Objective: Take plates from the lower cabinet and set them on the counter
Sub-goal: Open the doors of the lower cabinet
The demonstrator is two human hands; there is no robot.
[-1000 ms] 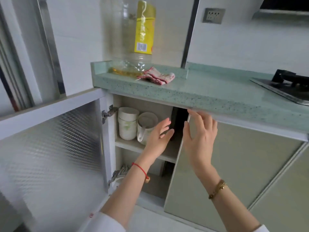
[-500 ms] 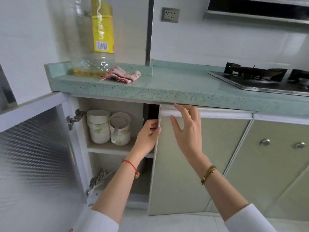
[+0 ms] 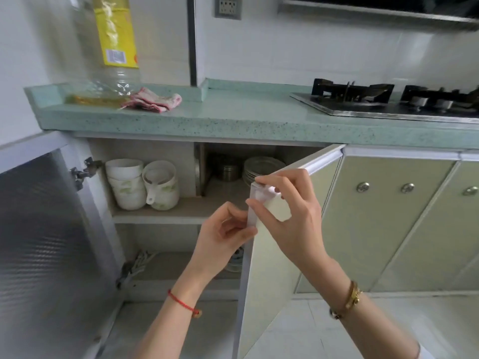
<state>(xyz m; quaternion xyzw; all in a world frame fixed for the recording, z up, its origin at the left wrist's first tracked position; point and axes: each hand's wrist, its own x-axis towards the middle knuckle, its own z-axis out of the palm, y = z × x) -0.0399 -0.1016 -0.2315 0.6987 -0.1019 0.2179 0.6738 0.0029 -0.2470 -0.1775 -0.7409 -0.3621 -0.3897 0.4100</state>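
A stack of pale plates (image 3: 261, 168) stands on the upper shelf of the lower cabinet, behind the swung-out right door (image 3: 274, 255). My right hand (image 3: 282, 211) grips that door's top corner, fingers curled over its edge. Lower down, my left hand (image 3: 223, 234) pinches the same door edge. The green speckled counter (image 3: 233, 117) runs above the cabinet. Part of the plate stack is hidden by the door.
White bowls (image 3: 125, 183) and a cup with a scoop (image 3: 162, 186) sit on the shelf's left part, a metal tin (image 3: 229, 172) beside the plates. The left door (image 3: 44, 242) hangs wide open. On the counter are an oil bottle (image 3: 108, 55), a pink cloth (image 3: 153, 102) and a gas stove (image 3: 388, 102).
The right door has swung outward from nearly closed, revealing the plates and tin. Both hands have moved out and down with the door edge.
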